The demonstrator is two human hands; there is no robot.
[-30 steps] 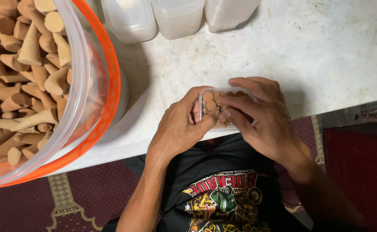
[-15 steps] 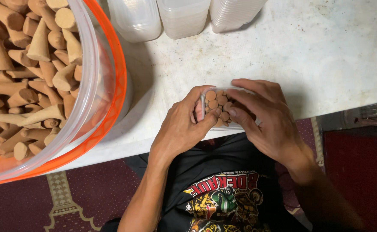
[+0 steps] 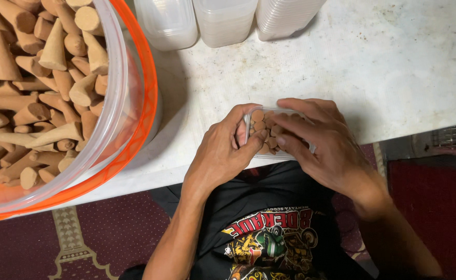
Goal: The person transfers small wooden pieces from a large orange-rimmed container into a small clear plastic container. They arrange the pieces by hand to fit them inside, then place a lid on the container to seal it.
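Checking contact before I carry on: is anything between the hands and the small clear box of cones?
Nothing visible. The left hand and right hand both touch the small clear box at the white table's near edge, fingers over its brown cones.

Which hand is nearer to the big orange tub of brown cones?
Left. The left hand grips the small clear box on the side facing the orange tub; the right hand covers the box's far side, farther from the tub.
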